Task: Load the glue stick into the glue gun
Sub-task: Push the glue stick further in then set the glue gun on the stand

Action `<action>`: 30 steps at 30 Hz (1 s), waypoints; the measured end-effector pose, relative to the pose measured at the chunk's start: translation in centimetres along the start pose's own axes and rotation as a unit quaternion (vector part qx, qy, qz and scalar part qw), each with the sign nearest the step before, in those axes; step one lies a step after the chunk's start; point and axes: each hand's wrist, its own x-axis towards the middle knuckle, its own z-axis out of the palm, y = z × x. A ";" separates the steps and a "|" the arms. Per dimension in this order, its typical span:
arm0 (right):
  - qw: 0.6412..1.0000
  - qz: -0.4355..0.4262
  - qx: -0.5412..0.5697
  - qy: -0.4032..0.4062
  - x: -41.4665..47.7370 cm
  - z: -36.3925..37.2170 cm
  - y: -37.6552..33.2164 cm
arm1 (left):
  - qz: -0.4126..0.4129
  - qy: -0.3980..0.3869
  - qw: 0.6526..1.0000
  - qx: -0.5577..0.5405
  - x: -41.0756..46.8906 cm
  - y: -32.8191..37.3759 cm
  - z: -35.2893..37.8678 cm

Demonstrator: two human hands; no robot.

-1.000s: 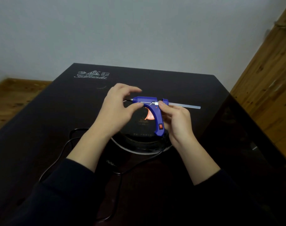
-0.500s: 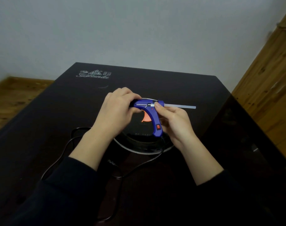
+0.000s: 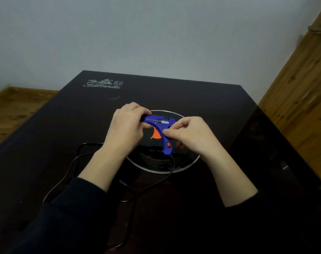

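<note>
The left hand [image 3: 127,129] is wrapped around the nozzle end of the blue glue gun [image 3: 160,132], fingers curled over its barrel. The right hand [image 3: 190,133] is closed at the rear of the gun, fingertips pinched against the back of the body and upper handle; the glue stick cannot be seen, hidden behind that hand or inside the gun. An orange trigger [image 3: 155,134] and a red switch [image 3: 168,145] show on the handle. The gun is held above a round glass disc [image 3: 190,163] on the black table [image 3: 192,96], and its black cord [image 3: 154,186] trails toward the person's dark sleeves
</note>
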 end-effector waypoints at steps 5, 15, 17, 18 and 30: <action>0.989 0.001 -0.151 0.001 -0.6 0.5 -0.5 | -0.045 -0.028 0.998 -0.041 -0.4 0.1 0.7; 0.969 0.003 -0.248 -0.017 -0.7 1.9 -0.1 | -0.116 -0.106 0.985 -0.071 -0.7 -0.4 1.2; 0.967 0.004 -0.255 -0.019 -0.7 2.0 -0.1 | -0.119 -0.110 0.984 -0.070 -0.6 -0.5 1.3; 0.966 0.005 -0.259 -0.021 -0.6 2.1 -0.1 | -0.119 -0.113 0.984 -0.068 -0.6 -0.5 1.3; 0.966 0.020 -0.255 -0.032 -0.6 2.1 0.1 | -0.132 -0.165 0.976 -0.054 -0.6 -0.9 1.0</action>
